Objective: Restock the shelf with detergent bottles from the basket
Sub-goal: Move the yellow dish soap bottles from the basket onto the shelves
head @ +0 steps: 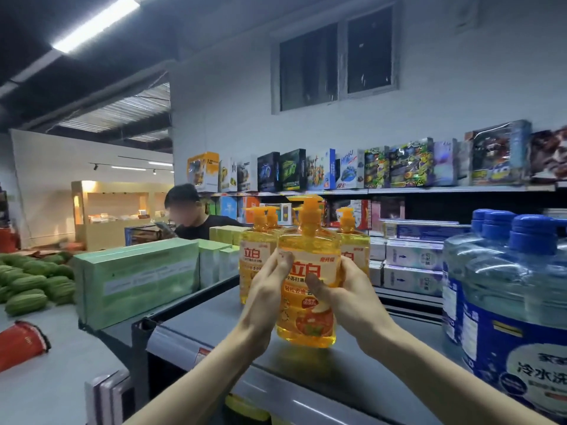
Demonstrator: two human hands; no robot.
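Both of your hands clasp one orange bottle: the left hand curls its fingers round the left flank, and the right hand wraps the right flank with its thumb pressed across the label. The bottle stands upright over the grey shelf, toward the front edge and about midway along it. Whether its base is fully down or just above the top, I cannot tell. Three back bottles stand just behind it, boxes line the left end and big blue jugs crowd the right end.

Watch the push back. Slide it too far or at a slant and its shoulders will likely knock the back bottles, which are tall and narrow and could topple in a row toward the far edge. Let go while it sits close to the front edge, or while it leans, and it may tip off toward you. The plastic looks slick, so loosen one hand only once the base sits flat.
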